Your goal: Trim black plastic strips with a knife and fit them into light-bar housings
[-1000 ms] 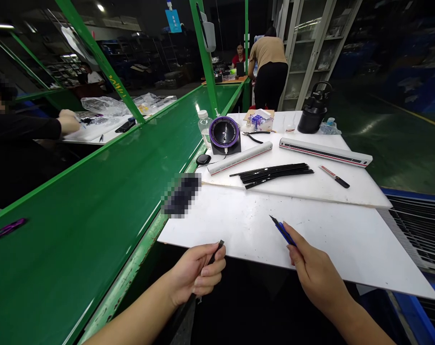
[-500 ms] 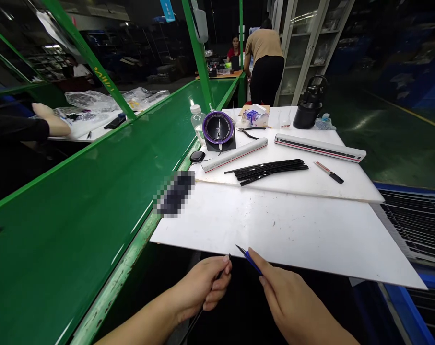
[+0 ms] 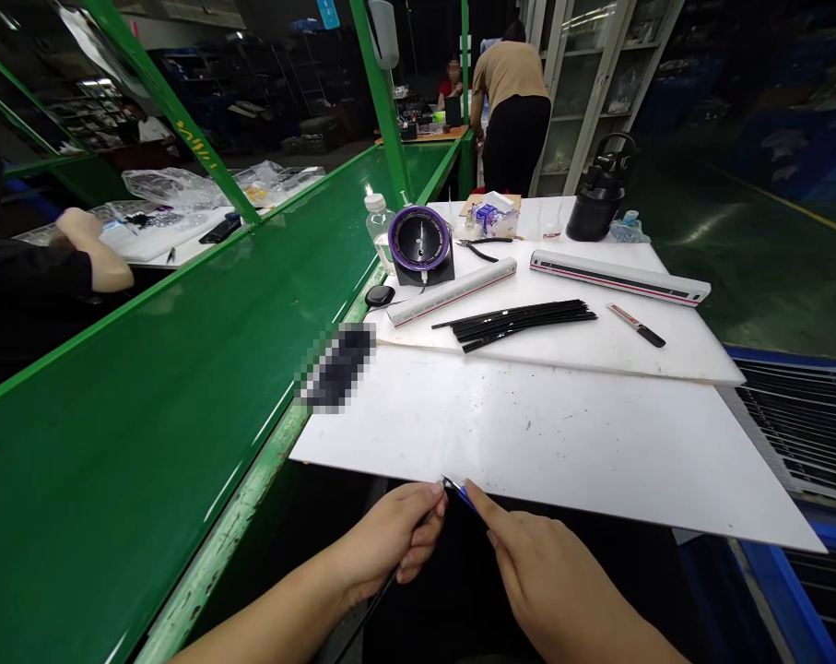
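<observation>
In front of the table edge, my left hand (image 3: pixel 394 535) is closed on a thin black strip (image 3: pixel 370 610), which runs down from the fist. Most of the strip's upper end is hidden by the fingertips. My right hand (image 3: pixel 552 567) grips a slim blue-handled pointed tool (image 3: pixel 465 496), index finger stretched along it. The tool's tip is at the left fingertips, by the strip's end; whether it touches cannot be made out. On the table beyond both hands lies a bundle of similar black strips (image 3: pixel 521 323).
Two white train-car shells (image 3: pixel 455 293) lie on a white foam board (image 3: pixel 639 360), with a utility knife (image 3: pixel 637 326), cutting pliers (image 3: pixel 487 249), a purple-rimmed round fan (image 3: pixel 419 240) and a black flask (image 3: pixel 597 198). A green partition (image 3: pixel 182 360) runs along the left. People are nearby.
My right hand has moved slightly left and up, bringing the tool's tip from a small gap to the left fingertips. My left hand stays closed on the strip.
</observation>
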`<state>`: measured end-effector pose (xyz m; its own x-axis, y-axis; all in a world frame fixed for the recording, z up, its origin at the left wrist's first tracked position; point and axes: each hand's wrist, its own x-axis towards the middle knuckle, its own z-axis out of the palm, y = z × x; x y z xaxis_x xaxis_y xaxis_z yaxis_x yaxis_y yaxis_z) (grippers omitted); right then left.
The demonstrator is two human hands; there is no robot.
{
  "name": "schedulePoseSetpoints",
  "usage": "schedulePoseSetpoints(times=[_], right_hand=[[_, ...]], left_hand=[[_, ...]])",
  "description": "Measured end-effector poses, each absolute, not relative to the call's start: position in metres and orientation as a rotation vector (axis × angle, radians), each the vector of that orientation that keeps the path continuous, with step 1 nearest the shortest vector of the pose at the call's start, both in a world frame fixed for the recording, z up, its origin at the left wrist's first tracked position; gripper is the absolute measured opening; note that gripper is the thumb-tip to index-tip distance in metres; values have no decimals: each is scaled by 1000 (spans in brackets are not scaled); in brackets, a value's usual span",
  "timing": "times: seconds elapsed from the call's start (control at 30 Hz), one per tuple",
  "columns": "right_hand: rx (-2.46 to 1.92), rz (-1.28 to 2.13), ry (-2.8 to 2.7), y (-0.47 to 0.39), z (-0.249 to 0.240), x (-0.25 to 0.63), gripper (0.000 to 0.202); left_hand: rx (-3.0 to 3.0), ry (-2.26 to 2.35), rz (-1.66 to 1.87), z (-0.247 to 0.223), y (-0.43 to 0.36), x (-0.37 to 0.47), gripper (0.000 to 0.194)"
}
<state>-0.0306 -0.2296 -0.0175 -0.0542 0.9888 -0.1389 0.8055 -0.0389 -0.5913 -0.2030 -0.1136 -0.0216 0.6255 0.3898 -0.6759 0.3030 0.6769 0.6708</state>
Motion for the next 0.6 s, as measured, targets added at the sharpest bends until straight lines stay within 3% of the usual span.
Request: schedulePoseSetpoints(times=[0.27,0.6], right_hand=[[-2099,782,-2140,-230,-18,-34,69],[-1957,749,-1997,-235,-25,-34,65]], left_hand=[[879,930,80,-22,-115,-203,43],[897,932,68,-20,-114,-202,42]])
